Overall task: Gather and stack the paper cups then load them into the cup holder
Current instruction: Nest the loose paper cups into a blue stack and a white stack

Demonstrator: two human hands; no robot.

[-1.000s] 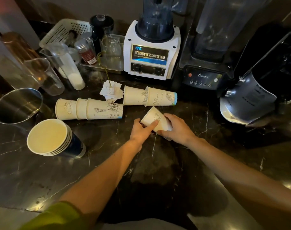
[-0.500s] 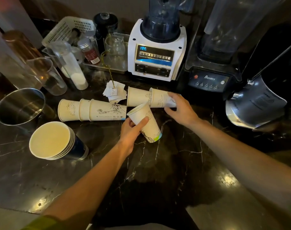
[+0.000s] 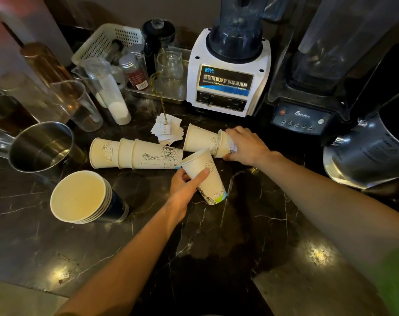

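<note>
My left hand grips a single cream paper cup with line drawings, tilted, mouth up-left, base touching the dark counter. My right hand closes over the base end of a lying stack of two cream cups behind it. A lying stack of three cream cups rests to the left, mouths facing left. Nearer me, a stack of dark blue cups lies with its mouth toward the camera. No cup holder is identifiable.
A white blender and a black blender stand behind the cups. Small paper slips lie by the stacks. A steel jug, clear plastic cups, a white basket and jars crowd the left. A metal pitcher sits right.
My right hand let go of the single cup and reached back to the two-cup stack. My left hand turned the single cup from lying to tilted upright on the counter.
</note>
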